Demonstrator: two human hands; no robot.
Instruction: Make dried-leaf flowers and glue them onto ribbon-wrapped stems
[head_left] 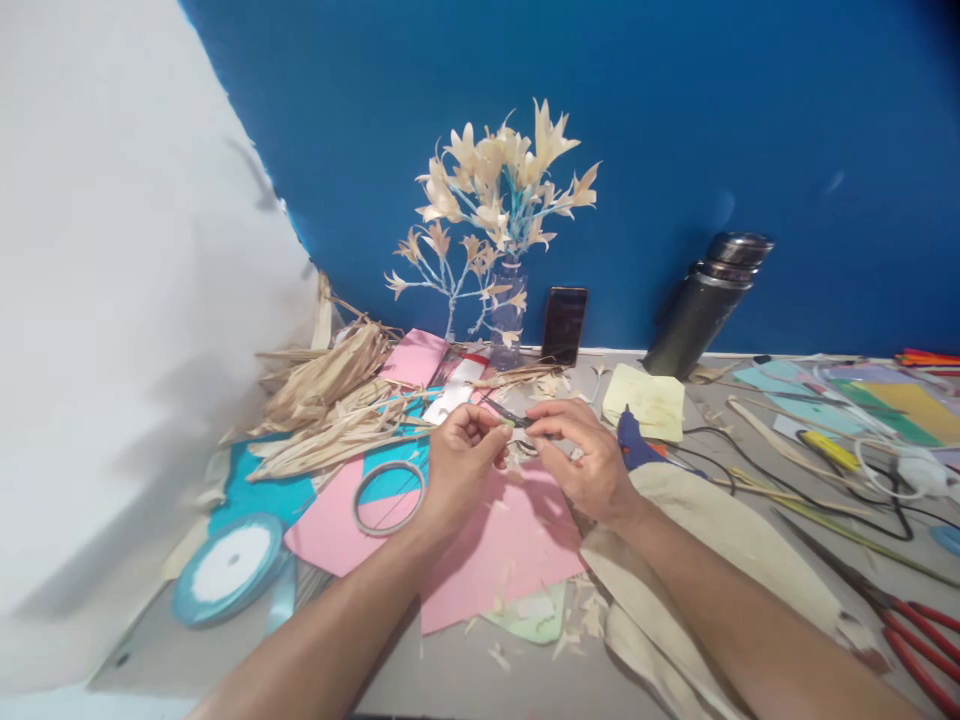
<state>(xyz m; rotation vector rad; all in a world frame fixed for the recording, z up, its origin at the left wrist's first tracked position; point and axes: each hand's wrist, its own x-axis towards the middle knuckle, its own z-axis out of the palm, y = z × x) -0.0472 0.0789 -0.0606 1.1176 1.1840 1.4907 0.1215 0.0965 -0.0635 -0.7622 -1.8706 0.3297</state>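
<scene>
A small pale green piece (507,423) is pinched at the fingertips of the left hand (471,452), just beside a dark metal tool (514,416) held in the right hand (589,458) above pink paper (499,550).

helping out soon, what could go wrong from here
The small dark tool in the right hand might nick the left hand, which is close by. The blue glue gun, near the right hand, could get knocked. The pale scraps might scatter if brushed.
</scene>
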